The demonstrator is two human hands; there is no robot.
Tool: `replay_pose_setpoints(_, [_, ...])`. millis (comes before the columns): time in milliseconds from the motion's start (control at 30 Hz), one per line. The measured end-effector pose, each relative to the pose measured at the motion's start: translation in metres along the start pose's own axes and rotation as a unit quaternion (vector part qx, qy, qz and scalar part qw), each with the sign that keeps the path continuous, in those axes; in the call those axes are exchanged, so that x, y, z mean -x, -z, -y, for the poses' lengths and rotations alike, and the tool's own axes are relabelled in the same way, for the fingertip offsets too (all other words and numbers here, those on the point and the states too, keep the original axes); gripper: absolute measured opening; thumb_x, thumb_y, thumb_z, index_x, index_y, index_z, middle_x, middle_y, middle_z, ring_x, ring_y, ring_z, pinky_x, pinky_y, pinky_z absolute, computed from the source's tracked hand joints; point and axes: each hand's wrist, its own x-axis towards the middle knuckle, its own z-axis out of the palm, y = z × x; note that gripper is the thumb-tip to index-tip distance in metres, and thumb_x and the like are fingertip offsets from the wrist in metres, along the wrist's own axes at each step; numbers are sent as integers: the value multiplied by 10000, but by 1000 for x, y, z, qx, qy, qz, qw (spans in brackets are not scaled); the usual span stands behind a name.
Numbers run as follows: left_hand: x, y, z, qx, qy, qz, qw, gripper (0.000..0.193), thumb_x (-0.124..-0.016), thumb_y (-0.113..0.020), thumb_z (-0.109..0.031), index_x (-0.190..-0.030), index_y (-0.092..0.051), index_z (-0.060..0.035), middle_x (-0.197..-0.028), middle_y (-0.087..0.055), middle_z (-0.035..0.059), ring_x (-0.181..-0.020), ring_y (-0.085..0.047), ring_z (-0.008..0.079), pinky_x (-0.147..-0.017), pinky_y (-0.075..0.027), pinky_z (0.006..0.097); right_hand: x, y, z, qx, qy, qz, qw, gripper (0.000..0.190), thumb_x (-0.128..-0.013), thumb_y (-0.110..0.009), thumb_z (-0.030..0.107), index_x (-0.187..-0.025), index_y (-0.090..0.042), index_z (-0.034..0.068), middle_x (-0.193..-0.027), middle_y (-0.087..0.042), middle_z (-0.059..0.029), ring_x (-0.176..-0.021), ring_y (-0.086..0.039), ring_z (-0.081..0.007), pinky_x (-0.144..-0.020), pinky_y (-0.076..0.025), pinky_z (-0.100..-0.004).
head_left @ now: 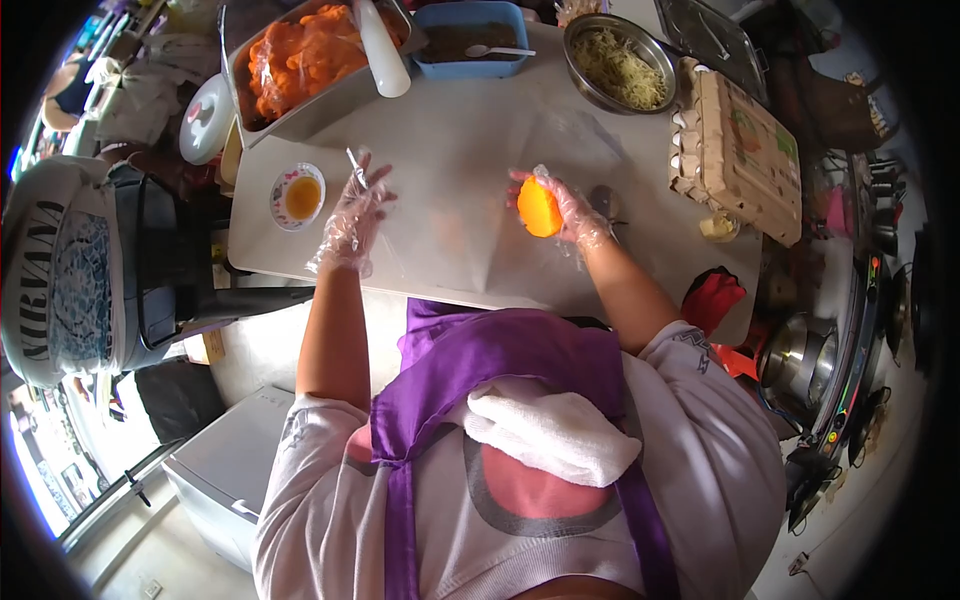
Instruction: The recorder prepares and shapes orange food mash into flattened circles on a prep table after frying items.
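My left hand [356,202], in a clear plastic glove, is over the left part of the table with its fingers partly spread. A thin white stick [355,166], perhaps a utensil handle, is held at its fingers; its other end is hidden. To its left stands a small patterned bowl [276,204] of amber liquid. My right hand [562,206], also gloved, holds a flattened bright orange piece of dough-like food [539,207] upright above the table [442,150]. A dark, rounded object [603,201] lies just right of that hand.
Along the far side are a metal tray [315,96] of orange food with a white-handled tool, a blue tub [472,69] with a spoon, and a steel bowl [660,105] of pale shreds. Egg cartons [739,146], a small container [719,226] and red cloth [716,300] are at right.
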Motion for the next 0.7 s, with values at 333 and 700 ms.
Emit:
replay_pose_setpoints(333, [30, 29, 10, -598, -12, -192, 778, 820, -700, -768, -257, -1368, -350, -32, -956, -634, 107, -915, -610, 270, -858, -463, 332, -3, 0, -7, 38, 12, -25, 999, 470, -881, -541, 409, -1234, -532, 99, -1107, -574, -48, -1026, -557, -168, -777, -499, -328])
replay_pose_setpoints(700, [30, 8, 55, -757, -91, -31, 646, 544, -901, -490, -335, -1397, -350, -162, -1466, -274, 161, -1365, -189, 393, -1092, -160, 535, 4, -5, -1, 84, -10, -37, 996, 484, -883, -540, 426, -1241, -525, 100, -1122, -574, -37, -1047, -554, -164, -789, -493, -337])
